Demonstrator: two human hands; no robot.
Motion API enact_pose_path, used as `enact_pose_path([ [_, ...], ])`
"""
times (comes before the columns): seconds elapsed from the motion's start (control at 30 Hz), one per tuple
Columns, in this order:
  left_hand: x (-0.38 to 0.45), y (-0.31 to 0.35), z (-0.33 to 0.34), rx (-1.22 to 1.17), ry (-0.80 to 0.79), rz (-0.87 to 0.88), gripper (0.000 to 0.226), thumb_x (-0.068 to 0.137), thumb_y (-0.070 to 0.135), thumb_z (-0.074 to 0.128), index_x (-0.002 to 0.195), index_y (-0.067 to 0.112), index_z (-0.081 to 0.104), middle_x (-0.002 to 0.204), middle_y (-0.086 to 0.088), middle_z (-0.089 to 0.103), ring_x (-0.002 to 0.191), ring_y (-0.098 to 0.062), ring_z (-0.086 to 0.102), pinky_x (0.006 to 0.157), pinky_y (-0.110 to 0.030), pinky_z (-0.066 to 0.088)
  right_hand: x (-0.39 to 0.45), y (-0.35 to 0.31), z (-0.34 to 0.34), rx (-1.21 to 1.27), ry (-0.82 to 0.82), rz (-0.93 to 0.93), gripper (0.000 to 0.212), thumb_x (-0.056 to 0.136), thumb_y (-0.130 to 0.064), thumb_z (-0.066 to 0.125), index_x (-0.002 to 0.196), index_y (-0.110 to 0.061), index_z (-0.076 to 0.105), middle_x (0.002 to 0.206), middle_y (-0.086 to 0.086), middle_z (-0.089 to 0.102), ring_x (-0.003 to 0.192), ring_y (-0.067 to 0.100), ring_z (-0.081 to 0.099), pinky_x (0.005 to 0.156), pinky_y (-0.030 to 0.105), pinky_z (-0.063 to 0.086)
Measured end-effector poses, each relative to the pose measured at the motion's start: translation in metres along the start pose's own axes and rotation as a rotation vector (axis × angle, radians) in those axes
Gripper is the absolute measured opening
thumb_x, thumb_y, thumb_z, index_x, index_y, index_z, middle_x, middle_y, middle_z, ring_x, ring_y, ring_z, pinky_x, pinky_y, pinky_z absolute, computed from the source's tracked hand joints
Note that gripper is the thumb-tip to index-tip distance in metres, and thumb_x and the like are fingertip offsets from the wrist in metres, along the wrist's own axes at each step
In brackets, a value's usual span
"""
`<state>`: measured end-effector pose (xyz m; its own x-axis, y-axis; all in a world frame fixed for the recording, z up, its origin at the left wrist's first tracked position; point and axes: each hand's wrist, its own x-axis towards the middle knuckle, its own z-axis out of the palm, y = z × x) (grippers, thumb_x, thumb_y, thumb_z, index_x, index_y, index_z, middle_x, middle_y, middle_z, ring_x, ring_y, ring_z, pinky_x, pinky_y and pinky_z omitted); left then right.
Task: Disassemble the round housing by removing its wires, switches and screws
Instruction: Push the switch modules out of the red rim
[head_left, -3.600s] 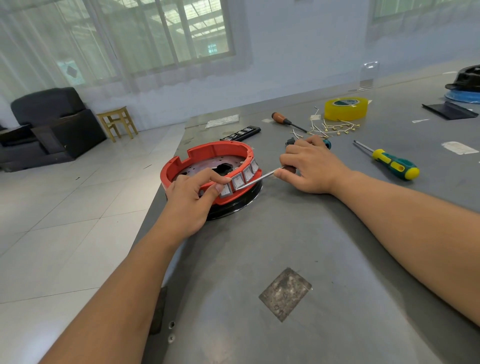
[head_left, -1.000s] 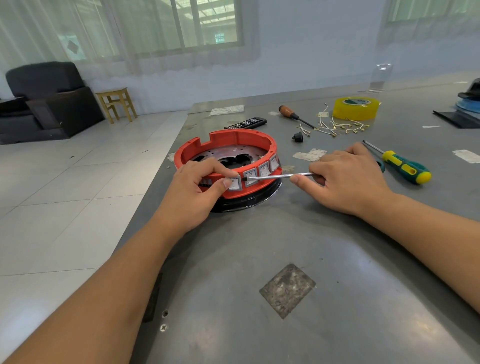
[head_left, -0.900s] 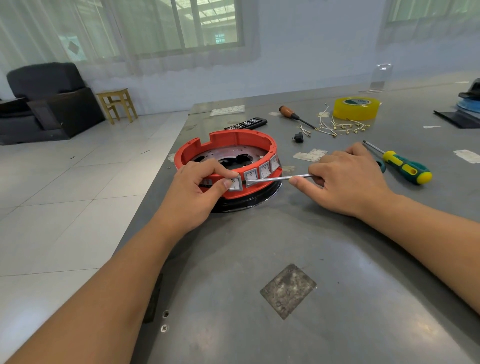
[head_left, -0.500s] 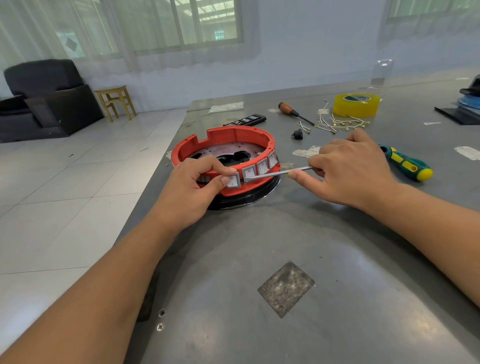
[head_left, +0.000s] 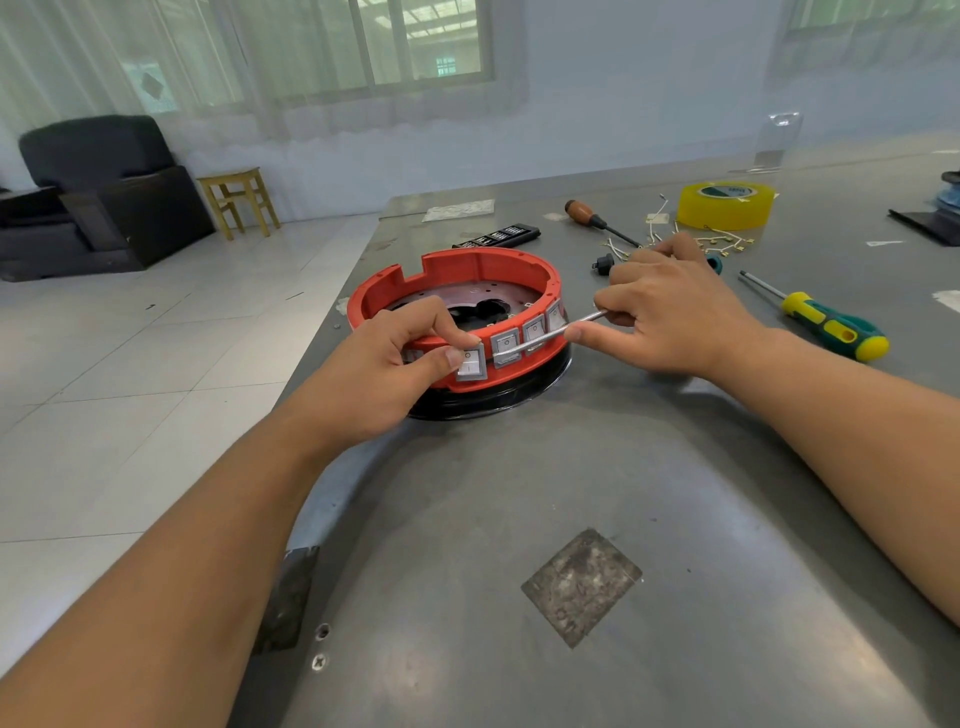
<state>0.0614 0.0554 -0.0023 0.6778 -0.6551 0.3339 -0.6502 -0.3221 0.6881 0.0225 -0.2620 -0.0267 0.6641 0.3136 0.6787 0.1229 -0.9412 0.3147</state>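
two bare hands are working at a round red housing (head_left: 470, 270) that is sitting on a black base (head_left: 488, 397) near the left edge of a grey metal table (head_left: 519, 493). starting at the left, the left hand (head_left: 384, 374) is curling over the near rim of the housing, its thumb and forefinger pinching a grey rocker switch (head_left: 471, 362) that is sitting tilted in the red wall. just right of that pinch, three more grey switches (head_left: 534, 330) are lining the wall in a row. a thin metal screwdriver shaft (head_left: 545, 335) is crossing in front of them, its tip resting against the switch beside the pinched one. the right hand (head_left: 670, 306) is gripping this shaft, fingers curled round it, the forefinger stretching along underneath toward the tip; a teal handle end (head_left: 716, 265) is peeking out behind the knuckles.

beyond the left hand's grip, a black strip with white markings (head_left: 496, 236) is lying on the table. beyond the right hand's grip are a small black part (head_left: 601, 265), a wooden-handled screwdriver (head_left: 597, 221), loose pale wires with terminals (head_left: 722, 243) and a roll of yellow tape (head_left: 726, 204). right of the right hand, a yellow-and-green screwdriver (head_left: 826, 325) is lying well apart from the housing.
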Motion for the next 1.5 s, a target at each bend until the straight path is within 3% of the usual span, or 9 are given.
enact_pose_path([
  [0.2, -0.002, 0.001, 0.002, -0.062, -0.021, -0.005, 0.021, 0.106, 0.016, 0.061, 0.104, 0.036, 0.067, 0.099, 0.054, 0.058, 0.106, 0.029, 0.052, 0.073, -0.001, 0.049, 0.000, -0.004, 0.003, 0.056, -0.028, 0.045, 0.067, 0.095, -0.081, 0.020, 0.064, -0.027, 0.044, 0.069, -0.003, 0.049, 0.073, 0.019, 0.044, 0.084, 0.044, 0.035],
  [0.33, -0.004, 0.001, 0.006, -0.071, 0.025, 0.000, 0.023, 0.105, 0.016, 0.063, 0.106, 0.039, 0.066, 0.108, 0.033, 0.068, 0.107, 0.023, 0.057, 0.077, -0.006, 0.053, -0.005, -0.003, 0.001, 0.061, -0.086, 0.081, 0.074, 0.094, -0.083, 0.017, 0.062, -0.024, 0.050, 0.071, -0.005, 0.049, 0.077, 0.018, 0.045, 0.085, 0.043, 0.032],
  [0.43, -0.007, 0.000, 0.008, -0.007, 0.065, 0.033, 0.025, 0.106, 0.017, 0.062, 0.110, 0.041, 0.066, 0.118, 0.022, 0.066, 0.116, 0.012, 0.058, 0.088, -0.019, 0.059, -0.012, -0.005, -0.004, 0.074, -0.113, 0.141, 0.077, 0.093, -0.085, 0.014, 0.060, -0.024, 0.047, 0.068, -0.006, 0.048, 0.076, 0.019, 0.048, 0.084, 0.041, 0.031],
  [0.57, -0.007, -0.006, 0.011, 0.037, 0.083, -0.037, 0.022, 0.106, 0.025, 0.060, 0.118, 0.043, 0.067, 0.130, 0.005, 0.061, 0.132, -0.024, 0.050, 0.107, -0.054, 0.051, -0.026, -0.008, -0.018, 0.138, -0.133, 0.241, 0.080, 0.091, -0.085, 0.010, 0.062, -0.022, 0.049, 0.067, -0.009, 0.047, 0.075, 0.017, 0.048, 0.080, 0.038, 0.025],
  [0.83, -0.008, -0.008, 0.013, 0.063, 0.108, -0.052, 0.027, 0.106, 0.030, 0.061, 0.114, 0.056, 0.062, 0.135, 0.006, 0.057, 0.138, -0.025, 0.043, 0.111, -0.056, 0.047, -0.048, -0.041, -0.043, 0.185, -0.312, 0.107, 0.073, 0.086, -0.091, 0.015, 0.076, -0.030, 0.053, 0.072, -0.015, 0.051, 0.076, 0.009, 0.049, 0.089, 0.035, 0.033],
  [1.07, -0.007, -0.007, 0.014, 0.052, 0.115, -0.076, 0.024, 0.106, 0.032, 0.062, 0.119, 0.051, 0.063, 0.136, 0.004, 0.060, 0.140, -0.030, 0.044, 0.110, -0.058, 0.048, -0.043, -0.051, -0.048, 0.174, -0.431, 0.082, 0.069, 0.085, -0.093, 0.015, 0.083, -0.034, 0.052, 0.088, -0.015, 0.048, 0.084, 0.009, 0.045, 0.087, 0.033, 0.030],
  [1.2, -0.007, -0.006, 0.015, 0.037, 0.135, -0.063, 0.024, 0.105, 0.033, 0.064, 0.117, 0.054, 0.060, 0.124, 0.014, 0.065, 0.135, -0.029, 0.048, 0.110, -0.059, 0.047, -0.035, -0.066, -0.054, 0.152, -0.252, 0.078, 0.067, 0.092, -0.085, 0.022, 0.098, -0.030, 0.060, 0.100, -0.009, 0.056, 0.093, 0.015, 0.054, 0.089, 0.039, 0.042],
  [1.37, -0.007, -0.007, 0.015, -0.026, 0.152, -0.066, 0.028, 0.091, 0.049, 0.060, 0.117, 0.057, 0.053, 0.117, 0.008, 0.070, 0.130, -0.033, 0.055, 0.110, -0.060, 0.047, -0.005, -0.103, -0.050, 0.229, 0.002, 0.069, 0.060, 0.092, -0.063, 0.055, 0.130, -0.017, 0.057, 0.127, 0.003, 0.057, 0.111, 0.024, 0.057, 0.087, 0.042, 0.047],
  [1.5, -0.005, -0.011, 0.014, -0.045, 0.170, -0.061, 0.032, 0.094, 0.044, 0.069, 0.117, 0.054, 0.050, 0.107, 0.014, 0.074, 0.128, -0.036, 0.057, 0.113, -0.062, 0.042, 0.011, -0.118, -0.043, 0.268, 0.029, 0.028, 0.052, 0.089, -0.050, 0.068, 0.127, -0.016, 0.063, 0.123, 0.006, 0.060, 0.106, 0.026, 0.059, 0.082, 0.039, 0.048],
])
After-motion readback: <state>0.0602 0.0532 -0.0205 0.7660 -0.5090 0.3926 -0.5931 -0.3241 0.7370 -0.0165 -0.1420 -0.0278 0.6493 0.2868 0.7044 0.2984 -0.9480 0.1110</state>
